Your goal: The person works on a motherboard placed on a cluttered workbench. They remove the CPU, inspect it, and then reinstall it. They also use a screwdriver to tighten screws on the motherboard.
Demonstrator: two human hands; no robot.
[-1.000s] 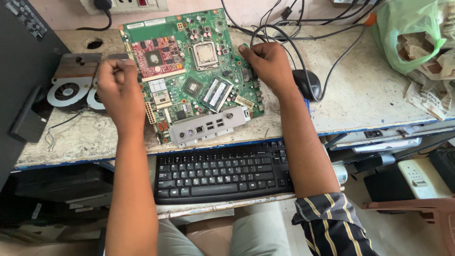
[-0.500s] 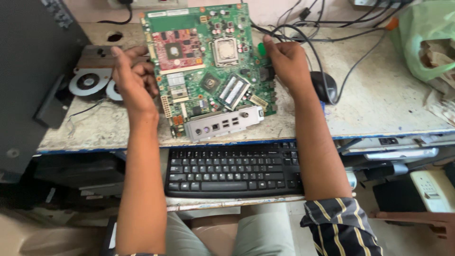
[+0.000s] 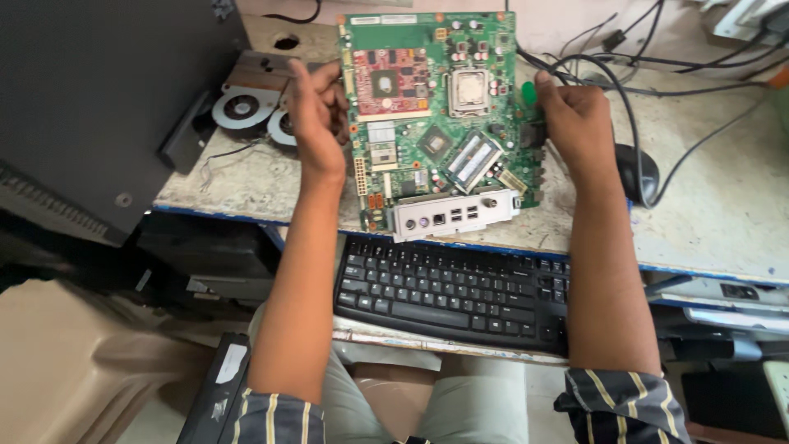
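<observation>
Head view: green rectangular circuit board (image 3: 436, 123) with its silver port plate lies on the worn grey bench (image 3: 723, 214), left hand (image 3: 316, 103) and right hand (image 3: 575, 115) gripping opposite edges. Best held by edges only, level, clear of black cables (image 3: 608, 74) and twin cooling fans (image 3: 242, 111).

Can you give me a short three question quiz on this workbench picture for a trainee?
1. True or false: both hands grip the green circuit board by its side edges.
2. What lies just below the board, on the pull-out shelf? A) a black keyboard B) a laptop C) a toolbox
3. Which hand is nearer the two round cooling fans?

Key
1. True: the left hand and the right hand each hold one side.
2. A, the black keyboard.
3. The left hand.
</observation>
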